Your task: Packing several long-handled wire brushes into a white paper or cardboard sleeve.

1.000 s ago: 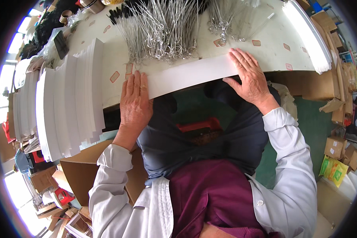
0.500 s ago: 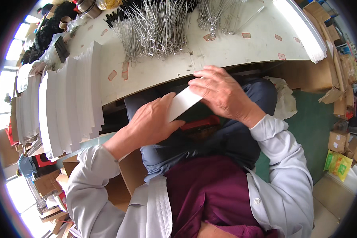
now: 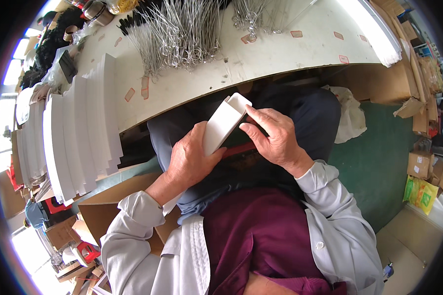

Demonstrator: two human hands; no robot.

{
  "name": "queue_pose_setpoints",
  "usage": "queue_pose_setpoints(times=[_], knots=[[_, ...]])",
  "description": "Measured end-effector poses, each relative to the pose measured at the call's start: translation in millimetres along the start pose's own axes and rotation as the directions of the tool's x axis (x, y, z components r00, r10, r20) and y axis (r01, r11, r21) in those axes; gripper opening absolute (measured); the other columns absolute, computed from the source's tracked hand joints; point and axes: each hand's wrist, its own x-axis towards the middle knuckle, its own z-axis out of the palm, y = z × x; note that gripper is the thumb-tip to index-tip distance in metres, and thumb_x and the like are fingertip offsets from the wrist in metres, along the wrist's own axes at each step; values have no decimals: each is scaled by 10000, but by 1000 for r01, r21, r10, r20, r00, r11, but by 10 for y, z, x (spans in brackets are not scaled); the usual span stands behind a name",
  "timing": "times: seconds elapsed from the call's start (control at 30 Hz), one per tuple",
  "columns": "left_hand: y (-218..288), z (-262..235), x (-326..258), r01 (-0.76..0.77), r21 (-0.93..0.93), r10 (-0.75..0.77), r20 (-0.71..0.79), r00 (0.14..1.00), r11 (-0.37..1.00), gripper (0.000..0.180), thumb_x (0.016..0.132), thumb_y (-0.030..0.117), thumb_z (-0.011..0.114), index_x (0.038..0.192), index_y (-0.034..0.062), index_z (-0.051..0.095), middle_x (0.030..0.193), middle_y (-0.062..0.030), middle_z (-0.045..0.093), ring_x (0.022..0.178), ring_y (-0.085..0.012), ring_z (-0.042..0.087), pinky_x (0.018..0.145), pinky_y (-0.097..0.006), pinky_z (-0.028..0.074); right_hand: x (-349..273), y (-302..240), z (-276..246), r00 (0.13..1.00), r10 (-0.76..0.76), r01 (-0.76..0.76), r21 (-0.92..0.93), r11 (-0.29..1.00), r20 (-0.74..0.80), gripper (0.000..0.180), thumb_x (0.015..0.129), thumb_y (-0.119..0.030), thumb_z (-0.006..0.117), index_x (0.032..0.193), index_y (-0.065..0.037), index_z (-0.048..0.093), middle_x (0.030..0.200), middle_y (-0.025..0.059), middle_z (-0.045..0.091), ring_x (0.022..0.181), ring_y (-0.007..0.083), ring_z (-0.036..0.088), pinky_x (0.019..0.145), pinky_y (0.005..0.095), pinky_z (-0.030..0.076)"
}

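Observation:
A slim white carton (image 3: 222, 125) is held above my lap, tilted, its far end open with a rounded flap sticking up. My left hand (image 3: 189, 155) wraps round the carton's near part, the thumb along its lower side. At the far end, my right hand (image 3: 276, 137) has its index fingertip against the edge by the flap. The right thumb stands apart from that finger, below the carton's rim. The carton's inside looks white; its bottom is hidden.
Thin metal rods with looped ends (image 3: 182, 39) lie heaped on the white table (image 3: 182, 91) ahead. Stacked white flat cartons (image 3: 79, 142) stand at the left, with more white pieces (image 3: 374, 37) at the far right. A cardboard box (image 3: 103, 199) sits below, left of my lap.
The carton's far end now shows open, its flap raised. My right hand has drawn back from over that end toward its right side. My left hand still grips the carton.

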Motion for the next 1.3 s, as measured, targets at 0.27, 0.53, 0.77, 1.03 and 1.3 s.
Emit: queue_pose_setpoints(times=[0.27,0.53,0.77,1.03,1.3], knots=[[-47,193,-81,-9,-24,10,46,999,1000,719,798,262,867,1365,36,487,1091,-268,711,1003,-437,720,841,-474,596,-107,-105,82,796,448,-590,352,727,408,249,982,-205,734,991,44,746,781,174,724,655,198,699,606,332,533],[-2,265,29,-44,-145,51,39,998,988,736,816,235,852,1390,62,425,1090,-263,714,950,-423,739,787,-470,615,-154,-160,150,771,411,-613,392,686,486,209,984,-158,717,907,34,750,746,181,719,629,184,683,588,337,514],[17,312,23,16,-190,-7,51,999,982,684,801,165,835,1371,98,463,1031,-212,728,913,-370,758,784,-432,613,-195,-149,149,760,428,-620,349,703,488,225,985,-167,717,898,38,747,742,188,714,621,207,684,581,343,507],[-21,350,21,-72,-173,73,1,997,982,583,788,116,806,1300,103,529,1022,-178,717,903,-346,743,779,-423,599,-267,-251,194,809,478,-587,438,681,341,295,976,-117,730,1225,28,668,864,142,759,753,172,741,691,294,575],[-61,440,-20,-91,-147,97,31,995,985,505,810,120,792,1246,89,538,1000,-189,709,889,-380,737,754,-447,600,-294,-290,187,743,558,-669,429,606,370,310,968,-121,737,1215,55,673,883,149,764,794,183,756,704,306,585]])
